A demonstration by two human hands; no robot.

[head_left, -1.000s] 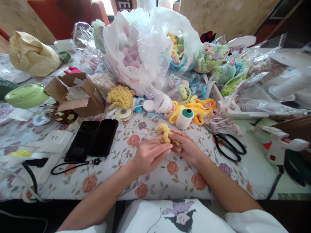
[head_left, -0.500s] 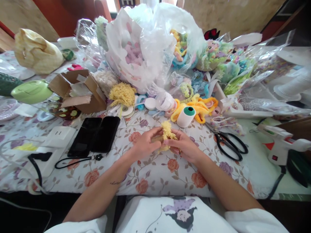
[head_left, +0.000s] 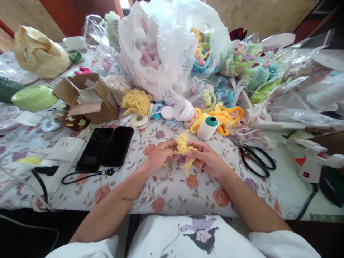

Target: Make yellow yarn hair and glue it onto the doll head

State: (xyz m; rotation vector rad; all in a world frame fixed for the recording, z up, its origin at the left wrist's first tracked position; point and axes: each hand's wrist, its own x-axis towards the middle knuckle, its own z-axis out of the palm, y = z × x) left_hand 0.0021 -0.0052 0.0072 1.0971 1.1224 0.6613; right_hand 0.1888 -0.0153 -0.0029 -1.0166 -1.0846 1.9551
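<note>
Between my hands, just above the flowered tablecloth (head_left: 161, 186), is a piece of fluffy yellow yarn (head_left: 183, 143) with loose ends hanging down. My left hand (head_left: 161, 154) pinches its left side. On the other side, the fingers and thumb of my right hand (head_left: 205, 157) are closed on the yarn. A white thread spool with a green top (head_left: 208, 128) stands just beyond my right hand, beside orange-yellow plush strips (head_left: 225, 120). A larger clump of the same curly yellow yarn (head_left: 136, 101) lies farther back on the left.
Black scissors (head_left: 256, 160) and a white glue gun (head_left: 306, 157) lie to the right. Two dark phones (head_left: 117, 147) and a white power strip (head_left: 57, 161) are on the left. Behind stand a cardboard box (head_left: 92, 109) and a big plastic bag (head_left: 172, 53) of plush material.
My hands have moved slightly apart, and the yellow yarn between them has spread, with strands now dangling lower. The view has shifted a little.
</note>
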